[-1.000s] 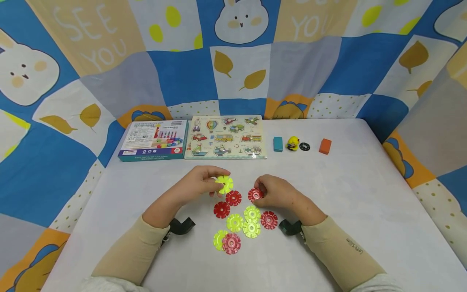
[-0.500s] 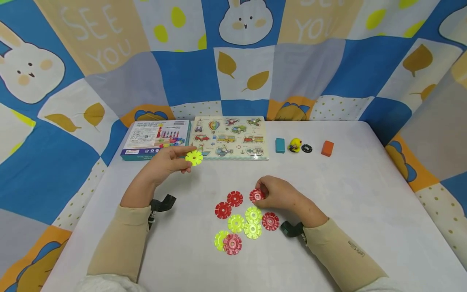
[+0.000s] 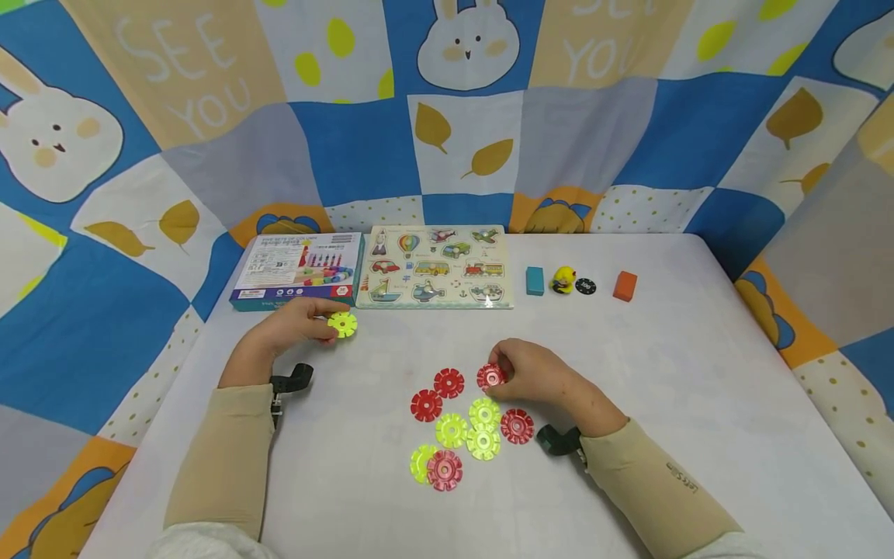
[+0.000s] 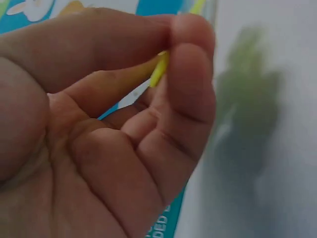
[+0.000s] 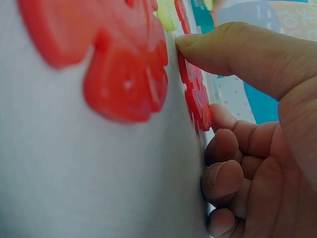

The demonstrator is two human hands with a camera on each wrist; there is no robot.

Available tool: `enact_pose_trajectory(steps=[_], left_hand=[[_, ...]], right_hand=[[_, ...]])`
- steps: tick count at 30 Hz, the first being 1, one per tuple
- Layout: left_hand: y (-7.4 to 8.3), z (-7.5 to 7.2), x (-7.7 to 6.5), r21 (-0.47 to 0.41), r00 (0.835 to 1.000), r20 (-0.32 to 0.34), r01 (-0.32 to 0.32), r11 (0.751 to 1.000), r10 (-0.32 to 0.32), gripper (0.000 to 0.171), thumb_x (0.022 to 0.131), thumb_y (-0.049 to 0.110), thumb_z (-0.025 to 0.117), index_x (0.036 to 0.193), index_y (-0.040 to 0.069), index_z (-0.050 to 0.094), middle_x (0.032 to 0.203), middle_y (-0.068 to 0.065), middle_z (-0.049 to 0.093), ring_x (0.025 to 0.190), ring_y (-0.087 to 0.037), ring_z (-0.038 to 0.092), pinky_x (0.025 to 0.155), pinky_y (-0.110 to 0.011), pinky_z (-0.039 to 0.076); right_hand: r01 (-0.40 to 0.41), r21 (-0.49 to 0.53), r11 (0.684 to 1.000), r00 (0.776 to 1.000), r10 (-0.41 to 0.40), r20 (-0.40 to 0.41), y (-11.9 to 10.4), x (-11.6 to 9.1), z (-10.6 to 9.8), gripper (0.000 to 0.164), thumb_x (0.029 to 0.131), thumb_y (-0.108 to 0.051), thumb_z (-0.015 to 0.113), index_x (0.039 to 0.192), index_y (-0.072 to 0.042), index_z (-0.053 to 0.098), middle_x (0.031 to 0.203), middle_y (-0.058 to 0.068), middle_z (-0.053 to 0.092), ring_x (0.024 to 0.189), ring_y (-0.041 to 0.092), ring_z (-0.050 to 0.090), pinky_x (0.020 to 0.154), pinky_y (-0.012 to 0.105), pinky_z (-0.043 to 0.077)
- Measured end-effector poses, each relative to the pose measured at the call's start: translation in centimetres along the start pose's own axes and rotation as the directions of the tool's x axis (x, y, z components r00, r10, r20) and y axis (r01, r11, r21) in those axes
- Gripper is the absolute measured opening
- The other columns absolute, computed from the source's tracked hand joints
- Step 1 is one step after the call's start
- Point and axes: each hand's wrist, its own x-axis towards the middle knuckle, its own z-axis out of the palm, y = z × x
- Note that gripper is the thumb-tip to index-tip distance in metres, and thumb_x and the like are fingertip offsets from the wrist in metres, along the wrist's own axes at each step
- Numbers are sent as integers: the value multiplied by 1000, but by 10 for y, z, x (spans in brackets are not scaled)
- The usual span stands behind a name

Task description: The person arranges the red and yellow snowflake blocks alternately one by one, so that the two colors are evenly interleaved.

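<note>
The left hand [image 3: 296, 320] has carried a yellow notched disc [image 3: 342, 324] leftward from the disc cluster [image 3: 452, 430], past the front of the vehicle puzzle board [image 3: 436, 268], to just in front of the toy box [image 3: 296, 264]; the right hand [image 3: 534, 373] has stayed at a red notched disc [image 3: 491, 377] by the cluster's far edge. The head view gives the yellow disc's face, slots and centre hole. The left wrist view cuts it to thin slivers, but makes the grip plain — thumb and fingertips pinch it, with a blurred greenish shadow on the white table [image 3: 349, 481] beside. At the right, the head view hides most fingers behind the hand; the right wrist view shows thumb tip and one fingertip pinching the red disc by its edges — the other fingers curled close to the table. A nearer red disc [image 5: 124, 94] looms there, blurred and cut off.
</note>
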Motion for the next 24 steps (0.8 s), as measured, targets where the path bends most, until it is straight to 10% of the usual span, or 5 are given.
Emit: enact_pose_trajectory(steps=[11, 24], left_hand=[[-5, 8, 7, 277, 999, -49, 14, 961, -1, 56, 81, 30, 73, 133, 20, 56, 115, -8, 57, 97, -26, 48, 81, -38, 41], [-27, 18, 6, 348, 986, -115, -73, 935, 120, 63, 80, 43, 73, 135, 18, 54, 117, -7, 44, 96, -26, 43, 75, -35, 42]], right_hand=[[6, 28, 1000, 999, -5, -47, 5, 2, -3, 34, 69, -38, 83, 90, -22, 62, 82, -5, 57, 78, 15, 51, 66, 31, 45], [-6, 286, 958, 998, -12, 62, 12, 2, -13, 33, 84, -18, 71, 116, -26, 68, 82, 1, 65, 68, 19, 61, 63, 31, 49]])
